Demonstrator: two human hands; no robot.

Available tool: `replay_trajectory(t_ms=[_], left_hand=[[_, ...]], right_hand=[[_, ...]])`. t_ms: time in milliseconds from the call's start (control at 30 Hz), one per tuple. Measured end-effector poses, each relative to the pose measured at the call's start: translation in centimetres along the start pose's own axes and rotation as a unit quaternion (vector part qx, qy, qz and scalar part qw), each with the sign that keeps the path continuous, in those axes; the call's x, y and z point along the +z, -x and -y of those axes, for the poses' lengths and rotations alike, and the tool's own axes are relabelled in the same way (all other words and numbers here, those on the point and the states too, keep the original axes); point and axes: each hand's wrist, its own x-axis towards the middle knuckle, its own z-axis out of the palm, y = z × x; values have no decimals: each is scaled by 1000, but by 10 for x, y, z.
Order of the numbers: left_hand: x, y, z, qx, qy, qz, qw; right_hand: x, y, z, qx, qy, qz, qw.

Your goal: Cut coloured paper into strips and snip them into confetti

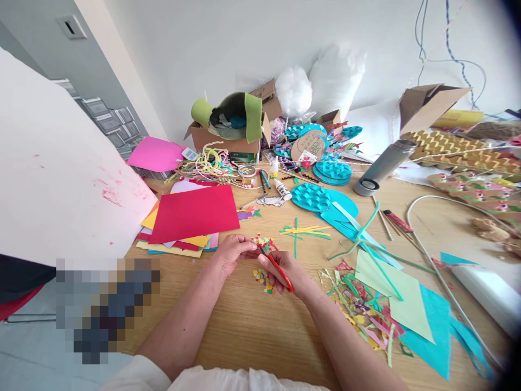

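Note:
My right hand point(285, 271) is closed round the red-handled scissors point(280, 271), whose tips point up and left. My left hand point(235, 251) is close to the scissor tips, thumb and fingers pinched together; whatever they hold is too small to make out. Small coloured paper bits point(264, 280) lie on the wooden table below and behind my hands. Thin green and yellow paper strips point(307, 232) lie crossed just beyond my right hand.
Red paper point(195, 213) tops a stack at the left. Paper scraps point(362, 309) and turquoise sheets point(433, 326) lie at the right. Farther back are glue bottles point(283, 190), a metal flask point(385, 165) and a box point(228, 139). A white board point(65, 163) stands at the left.

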Motion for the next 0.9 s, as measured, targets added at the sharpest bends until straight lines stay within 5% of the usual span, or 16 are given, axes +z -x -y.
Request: replay_trajectory(t_ms=[667, 900], left_hand=[[-5, 1, -3, -6, -26, 16, 1000], [8, -1, 5, 30, 61, -32, 997]], right_hand=[[-2, 1, 3, 7, -30, -19, 999], [-1, -4, -1, 0, -48, -54, 997]])
